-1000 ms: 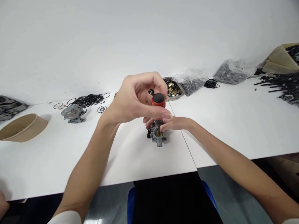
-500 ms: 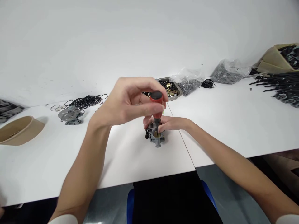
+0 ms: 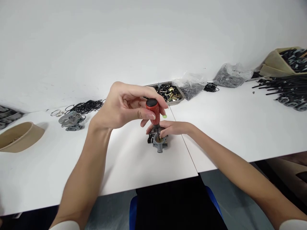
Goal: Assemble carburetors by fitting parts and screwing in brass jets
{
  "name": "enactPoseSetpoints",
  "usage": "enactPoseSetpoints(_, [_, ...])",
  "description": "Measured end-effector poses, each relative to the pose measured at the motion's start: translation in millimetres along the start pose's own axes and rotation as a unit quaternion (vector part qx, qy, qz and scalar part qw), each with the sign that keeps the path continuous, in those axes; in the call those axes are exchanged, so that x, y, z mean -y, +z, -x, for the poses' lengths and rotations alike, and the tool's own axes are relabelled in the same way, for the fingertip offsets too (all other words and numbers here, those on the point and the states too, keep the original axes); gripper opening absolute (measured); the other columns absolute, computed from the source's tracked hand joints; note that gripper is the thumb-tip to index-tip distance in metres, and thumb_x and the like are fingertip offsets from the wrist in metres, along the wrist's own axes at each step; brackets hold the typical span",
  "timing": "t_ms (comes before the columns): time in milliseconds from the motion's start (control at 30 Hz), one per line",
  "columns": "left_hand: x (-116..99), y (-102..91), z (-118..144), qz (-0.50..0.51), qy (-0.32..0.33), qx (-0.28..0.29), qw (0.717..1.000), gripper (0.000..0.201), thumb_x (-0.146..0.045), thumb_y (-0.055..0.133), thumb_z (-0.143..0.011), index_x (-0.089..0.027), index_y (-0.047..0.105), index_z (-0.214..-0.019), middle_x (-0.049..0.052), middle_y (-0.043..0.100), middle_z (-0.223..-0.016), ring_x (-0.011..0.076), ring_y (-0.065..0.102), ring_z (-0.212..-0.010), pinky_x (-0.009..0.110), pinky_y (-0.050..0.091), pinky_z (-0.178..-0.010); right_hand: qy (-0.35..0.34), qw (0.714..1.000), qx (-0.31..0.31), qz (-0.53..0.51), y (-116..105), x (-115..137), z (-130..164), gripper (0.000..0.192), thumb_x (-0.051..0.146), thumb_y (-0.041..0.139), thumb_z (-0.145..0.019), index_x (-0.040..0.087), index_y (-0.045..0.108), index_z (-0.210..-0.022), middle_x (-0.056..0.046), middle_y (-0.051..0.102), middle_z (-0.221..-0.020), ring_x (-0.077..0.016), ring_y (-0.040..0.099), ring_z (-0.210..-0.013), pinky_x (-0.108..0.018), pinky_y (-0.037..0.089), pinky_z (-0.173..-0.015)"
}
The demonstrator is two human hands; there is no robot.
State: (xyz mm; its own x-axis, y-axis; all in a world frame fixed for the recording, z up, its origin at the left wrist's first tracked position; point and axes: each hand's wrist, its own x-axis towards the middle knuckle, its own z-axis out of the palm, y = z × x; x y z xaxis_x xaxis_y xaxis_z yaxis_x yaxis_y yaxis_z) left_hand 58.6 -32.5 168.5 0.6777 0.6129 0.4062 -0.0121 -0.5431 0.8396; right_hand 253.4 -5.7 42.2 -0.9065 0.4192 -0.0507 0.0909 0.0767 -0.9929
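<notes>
My left hand point(image 3: 124, 105) is curled around the red handle of the screwdriver point(image 3: 153, 112), fingertips pinched on it just under the black cap; the tool stands nearly upright. Its shaft drops into the round opening on top of the small grey metal part point(image 3: 159, 141), which sits on the white table point(image 3: 134, 166) right in front of me, near the seam between two tabletops. My right hand point(image 3: 171, 127) is closed against the far side of that part, fingers wrapped on it, steadying.

Hard to read: the screwdriver tip is buried in the opening, a bit of brass colour shows around it. My right fingertips are mostly behind the tool and the part. A small green spot shows beside the handle; I can't make out what it is

Further off: black rubber rings point(image 3: 87, 105), a metal tray point(image 3: 168, 92) of small pieces
</notes>
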Motion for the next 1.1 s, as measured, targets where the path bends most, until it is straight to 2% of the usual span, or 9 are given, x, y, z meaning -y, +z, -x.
enactPoseSetpoints(200, [-6.5,-10.7,4.4,-0.035,0.007,-0.012,0.999,0.014,-0.022,0.071,-0.082,-0.016,0.074,-0.095,0.008,0.073,-0.081,0.0174,0.07,-0.066,0.022,0.051,-0.043,-0.008,1.0,0.01,0.013,-2.0,-2.2,0.9,0.048,0.009,0.052,-0.08,0.018,0.058,-0.126,-0.008,0.059,-0.127,-0.017,0.057,-0.109,-0.028,0.047,-0.09])
enactPoseSetpoints(333, [-19.2,-40.9,18.9,-0.076,0.154,-0.135,0.976,0.013,-0.007,0.065,-0.084,-0.009,0.07,-0.096,0.004,0.074,-0.085,0.0117,0.067,-0.064,0.02,0.046,-0.04,-0.004,0.999,0.007,0.031,-1.2,1.2,1.7,0.044,0.012,0.053,-0.081,0.018,0.058,-0.124,-0.009,0.059,-0.126,-0.0185,0.057,-0.111,-0.029,0.047,-0.089])
enactPoseSetpoints(400, [-15.3,-53.5,29.0,-0.1,0.175,-0.202,0.958,0.012,-0.007,0.058,-0.09,-0.009,0.066,-0.098,0.001,0.073,-0.088,0.0089,0.066,-0.066,0.019,0.047,-0.043,-0.01,0.999,0.006,0.039,-0.6,2.3,1.9,0.042,0.013,0.053,-0.082,0.018,0.059,-0.123,-0.009,0.058,-0.126,-0.0185,0.056,-0.111,-0.03,0.047,-0.09])
enactPoseSetpoints(500, [16.8,-56.8,46.8,-0.065,0.113,-0.284,0.95,0.01,-0.014,0.057,-0.093,-0.014,0.064,-0.1,-0.003,0.073,-0.088,0.0044,0.063,-0.058,0.02,0.05,-0.048,-0.018,0.999,0.006,0.045,-0.2,2.1,1.6,0.042,0.011,0.051,-0.082,0.018,0.059,-0.122,-0.009,0.06,-0.121,-0.0173,0.057,-0.104,-0.029,0.047,-0.087])
enactPoseSetpoints(600, [69.9,-43.8,65.0,-0.003,-0.019,-0.356,0.934,0.013,-0.026,0.068,-0.085,-0.016,0.064,-0.091,0.003,0.074,-0.087,0.0116,0.068,-0.061,0.028,0.056,-0.052,-0.023,0.998,0.008,0.051,0.0,1.2,1.0,0.041,0.011,0.053,-0.082,0.018,0.059,-0.123,-0.009,0.06,-0.118,-0.0164,0.058,-0.1,-0.028,0.047,-0.083])
enactPoseSetpoints(733, [123.3,-26.4,81.1,0.035,-0.101,-0.353,0.93,0.023,-0.038,0.072,-0.079,-0.022,0.062,-0.092,-0.001,0.075,-0.084,0.0129,0.068,-0.059,0.037,0.061,-0.064,0.009,0.994,0.002,0.104,2.5,5.9,1.6,0.042,0.031,0.062,-0.087,0.02,0.056,-0.127,-0.008,0.059,-0.12,-0.0163,0.058,-0.096,-0.029,0.047,-0.084])
enactPoseSetpoints(833, [137.1,-21.1,85.5,0.027,-0.111,-0.357,0.927,0.033,-0.039,0.079,-0.07,-0.024,0.059,-0.092,-0.001,0.074,-0.082,0.017,0.069,-0.061,0.039,0.06,-0.064,0.014,0.977,-0.033,0.21,10.2,16.6,5.7,0.06,0.046,0.077,-0.074,0.025,0.056,-0.127,-0.008,0.052,-0.133,-0.0229,0.053,-0.115,-0.034,0.045,-0.097])
enactPoseSetpoints(933, [144.8,-16.9,87.4,-0.032,-0.206,-0.377,0.902,0.038,-0.035,0.08,-0.064,-0.02,0.055,-0.088,0.001,0.07,-0.073,0.0177,0.067,-0.061,0.034,0.054,-0.061,0.01,0.943,-0.103,0.315,26.3,28.8,13.3,0.065,0.051,0.081,-0.068,0.027,0.056,-0.124,-0.01,0.038,-0.146,-0.0316,0.038,-0.132,-0.042,0.045,-0.1])
enactPoseSetpoints(1100, [161.7,-10.1,88.9,-0.133,-0.227,-0.34,0.903,0.024,-0.032,0.074,-0.068,-0.017,0.059,-0.079,0.0,0.06,-0.067,0.0128,0.055,-0.065,0.027,0.044,-0.063,-0.011,0.853,-0.201,0.481,59.2,30.6,23.8,0.036,0.035,0.074,-0.077,0.023,0.059,-0.109,-0.012,0.051,-0.123,-0.0331,0.049,-0.116,-0.047,0.048,-0.091])
